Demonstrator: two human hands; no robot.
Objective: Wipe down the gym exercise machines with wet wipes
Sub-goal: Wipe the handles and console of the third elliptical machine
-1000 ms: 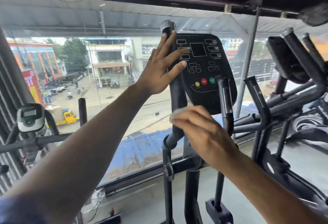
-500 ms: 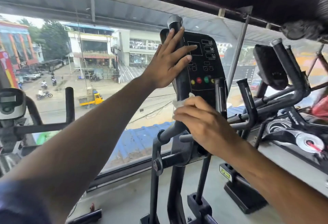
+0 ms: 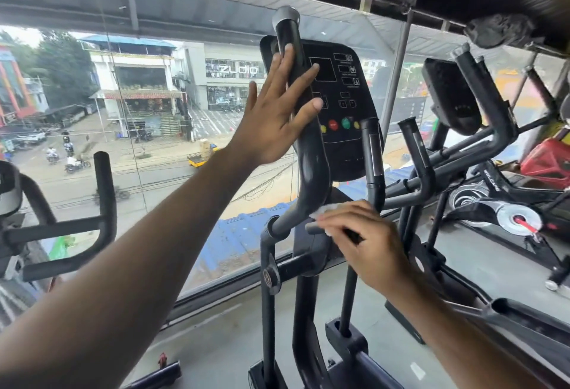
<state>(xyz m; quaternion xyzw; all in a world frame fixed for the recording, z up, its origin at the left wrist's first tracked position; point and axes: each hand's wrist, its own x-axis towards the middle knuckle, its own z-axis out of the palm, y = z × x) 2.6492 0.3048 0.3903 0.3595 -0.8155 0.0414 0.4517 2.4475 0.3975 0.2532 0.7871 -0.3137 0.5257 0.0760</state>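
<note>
Below the console [image 3: 336, 104], the right hand [image 3: 367, 240] pinches a wipe [image 3: 324, 211]; the left hand [image 3: 277, 114], grip spread, presses the handlebar [image 3: 308, 148].

We read "zudio" on the storefront [image 3: 234, 70] across the street, toward eleven o'clock. "WELCOME" runs along the black frame [image 3: 491, 179] of the machine at three o'clock. The console's [image 3: 342, 104] labels are too small for us.

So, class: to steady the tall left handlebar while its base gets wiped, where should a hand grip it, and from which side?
Probably the straight upper stretch of the left handlebar, below its silver cap, coming from the left: the console blocks the right, and the left hand already rests flat there. The right hand works the wipe lower down.
</note>
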